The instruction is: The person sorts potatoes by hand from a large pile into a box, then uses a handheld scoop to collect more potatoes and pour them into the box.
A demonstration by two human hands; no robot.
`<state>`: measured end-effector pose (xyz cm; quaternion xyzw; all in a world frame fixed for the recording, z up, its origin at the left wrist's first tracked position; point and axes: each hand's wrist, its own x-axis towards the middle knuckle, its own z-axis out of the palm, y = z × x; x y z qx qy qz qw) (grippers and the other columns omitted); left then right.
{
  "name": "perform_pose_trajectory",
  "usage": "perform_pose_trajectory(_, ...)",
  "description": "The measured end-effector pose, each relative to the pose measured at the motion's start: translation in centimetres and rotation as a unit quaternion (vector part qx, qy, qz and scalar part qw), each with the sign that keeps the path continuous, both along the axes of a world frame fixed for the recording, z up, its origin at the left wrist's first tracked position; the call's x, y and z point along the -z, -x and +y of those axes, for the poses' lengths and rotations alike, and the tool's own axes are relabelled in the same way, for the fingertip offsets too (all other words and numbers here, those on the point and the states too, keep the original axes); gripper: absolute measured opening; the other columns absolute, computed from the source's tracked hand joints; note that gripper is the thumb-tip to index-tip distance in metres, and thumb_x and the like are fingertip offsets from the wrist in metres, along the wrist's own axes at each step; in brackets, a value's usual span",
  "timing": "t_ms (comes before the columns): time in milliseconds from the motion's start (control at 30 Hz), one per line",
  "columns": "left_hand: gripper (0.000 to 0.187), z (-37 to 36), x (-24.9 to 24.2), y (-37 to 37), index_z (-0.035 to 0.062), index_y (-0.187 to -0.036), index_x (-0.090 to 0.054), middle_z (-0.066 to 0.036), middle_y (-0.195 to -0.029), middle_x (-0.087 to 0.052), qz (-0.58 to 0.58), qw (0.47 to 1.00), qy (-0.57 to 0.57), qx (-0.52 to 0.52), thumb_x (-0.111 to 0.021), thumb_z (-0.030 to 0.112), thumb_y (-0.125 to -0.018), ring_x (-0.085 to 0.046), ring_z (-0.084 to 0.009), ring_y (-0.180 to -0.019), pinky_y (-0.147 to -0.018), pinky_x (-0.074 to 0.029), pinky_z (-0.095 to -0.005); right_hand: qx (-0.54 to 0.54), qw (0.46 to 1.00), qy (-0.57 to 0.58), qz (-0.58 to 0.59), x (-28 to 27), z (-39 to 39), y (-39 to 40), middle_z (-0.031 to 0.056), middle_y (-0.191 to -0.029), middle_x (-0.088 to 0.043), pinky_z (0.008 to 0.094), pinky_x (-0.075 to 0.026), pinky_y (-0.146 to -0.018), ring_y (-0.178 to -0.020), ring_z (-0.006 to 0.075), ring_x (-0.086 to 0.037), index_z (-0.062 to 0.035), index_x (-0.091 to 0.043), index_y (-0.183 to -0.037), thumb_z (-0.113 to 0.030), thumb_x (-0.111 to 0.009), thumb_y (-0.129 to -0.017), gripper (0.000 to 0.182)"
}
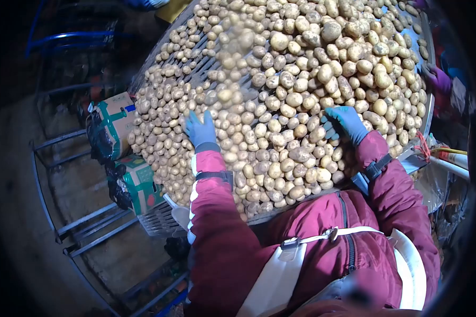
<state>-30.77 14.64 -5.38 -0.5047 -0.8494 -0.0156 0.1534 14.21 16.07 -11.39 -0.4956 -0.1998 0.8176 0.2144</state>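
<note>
Left hand (201, 130), gloved in blue, lies with its fingers apart over the smaller potatoes, seemingly flat so as to touch several at once. The right hand (348, 122) bends its fingers down among larger ones, perhaps to reach between them; whether it closes on any, I cannot tell. Straps (378, 167) round the sleeves probably keep the cuffs close. The potatoes (293, 99) spread from the upper right to the lower centre of the frame, borne by a slatted surface (202, 66). They look pale tan, round to oval, many smudged with dark soil, mostly smaller at left. Another person's purple-gloved hand (440, 80) is at the upper right edge.
</note>
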Motion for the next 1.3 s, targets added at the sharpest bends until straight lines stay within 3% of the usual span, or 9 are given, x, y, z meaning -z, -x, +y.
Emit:
perform_pose_trajectory(67, 0.078, -1.6, -0.7, -0.3, 0.0025, -0.151, -0.046, -0.033, -0.145, -0.052, -0.216, 0.975, 0.044, -0.032, -0.065, 0.052, -0.094, -0.052, -0.0441, -0.134, -0.113, -0.042, -0.0509, -0.009, 1.000, -0.003, -0.003, -0.4, 0.0, 0.1, 0.0117, -0.076, -0.072, 0.0335, -0.055, -0.048, -0.056, 0.0237, -0.069, -0.0003, -0.070, -0.098, -0.032, -0.065, -0.099, 0.032)
perform_pose_trajectory(233, 0.072, -3.5, 3.8, -5.9, 0.0085, -0.142, -0.055, -0.026, -0.128, -0.062, -0.109, 0.987, -0.078, 0.089, -0.071, 0.053, -0.088, -0.063, -0.0456, -0.112, -0.095, -0.052, -0.0535, -0.023, 1.000, -0.004, -0.005, -0.1, 0.3, 0.1, 0.0103, -0.074, -0.071, 0.0332, -0.055, -0.048, -0.056, 0.0241, -0.069, -0.0015, -0.070, -0.097, -0.036, -0.064, -0.099, 0.035)
perform_pose_trajectory(433, 0.076, -6.0, -0.2, -19.0, 0.0154, -0.149, -0.051, -0.024, -0.158, -0.037, -0.414, 0.895, 0.088, 0.142, -0.076, 0.048, -0.085, -0.041, -0.0465, -0.141, -0.114, -0.038, -0.0553, -0.018, 1.000, 0.005, -0.006, 1.1, 0.5, -0.1, 0.0097, -0.075, -0.070, 0.0337, -0.052, -0.049, -0.058, 0.0240, -0.068, -0.0037, -0.069, -0.098, -0.040, -0.064, -0.099, 0.036)
perform_pose_trajectory(600, 0.073, -12.8, 2.5, -13.0, 0.0093, -0.152, -0.047, -0.025, -0.155, -0.041, -0.165, 0.946, 0.068, 0.271, -0.072, 0.037, -0.090, -0.041, -0.0458, -0.141, -0.115, -0.036, -0.0559, -0.006, 1.000, -0.009, 0.006, 1.4, 0.2, -0.3, 0.0077, -0.078, -0.070, 0.0318, -0.052, -0.050, -0.059, 0.0203, -0.066, -0.0040, -0.069, -0.099, -0.037, -0.065, -0.099, 0.033)
perform_pose_trajectory(700, 0.069, -18.5, 1.2, -6.8, 0.0042, -0.149, -0.049, -0.028, -0.149, -0.044, -0.148, 0.988, -0.014, 0.036, -0.070, 0.037, -0.092, -0.041, -0.0481, -0.137, -0.116, -0.034, -0.0583, 0.007, 0.997, -0.068, 0.022, 0.8, -0.6, -0.4, 0.0060, -0.082, -0.071, 0.0295, -0.055, -0.056, -0.062, 0.0175, -0.067, -0.0027, -0.072, -0.101, -0.036, -0.064, -0.100, 0.034)
perform_pose_trajectory(900, 0.065, -15.6, 1.3, -13.6, 0.0056, -0.147, -0.052, -0.028, -0.153, -0.040, -0.294, 0.955, -0.012, -0.033, -0.068, 0.040, -0.094, -0.038, -0.0492, -0.136, -0.115, -0.032, -0.0582, -0.268, 0.958, 0.056, 0.082, -10.7, -5.2, 1.3, 0.0091, -0.088, -0.075, 0.0268, -0.056, -0.059, -0.064, 0.0146, -0.068, -0.0003, -0.074, -0.108, -0.031, -0.063, -0.101, 0.034)
perform_pose_trajectory(1033, 0.077, -14.6, 2.0, -15.3, 0.0076, -0.158, -0.037, -0.028, -0.152, -0.040, -0.312, 0.950, -0.012, 0.014, -0.070, 0.038, -0.095, -0.032, -0.0442, -0.146, -0.120, -0.029, -0.0553, -0.489, 0.840, -0.120, 0.202, -6.6, -10.6, 5.1, 0.0069, -0.112, -0.075, 0.0236, -0.056, -0.079, -0.091, 0.0101, -0.068, -0.0018, -0.065, -0.136, -0.028, -0.062, -0.103, 0.043)
perform_pose_trajectory(1167, 0.071, -17.2, 1.7, -15.0, 0.0055, -0.155, -0.041, -0.028, -0.156, -0.035, -0.239, 0.945, 0.035, 0.220, -0.070, 0.031, -0.096, -0.036, -0.0454, -0.144, -0.119, -0.032, -0.0509, -0.581, 0.758, -0.167, 0.245, -7.3, -12.4, 8.1, 0.0144, -0.157, -0.049, 0.0382, -0.030, -0.122, -0.146, 0.0261, -0.041, -0.0068, -0.045, -0.155, -0.040, -0.062, -0.103, 0.064)
perform_pose_trajectory(1300, 0.073, -20.8, 2.9, -12.1, 0.0052, -0.155, -0.041, -0.028, -0.150, -0.045, -0.223, 0.969, 0.015, 0.103, -0.069, 0.036, -0.095, -0.041, -0.0445, -0.141, -0.120, -0.028, -0.0549, -0.603, 0.747, -0.235, 0.147, -6.9, -14.1, 7.0, 0.0203, -0.143, -0.060, 0.0400, -0.043, -0.112, -0.132, 0.0338, -0.057, -0.0215, -0.044, -0.157, -0.054, -0.060, -0.100, 0.067)
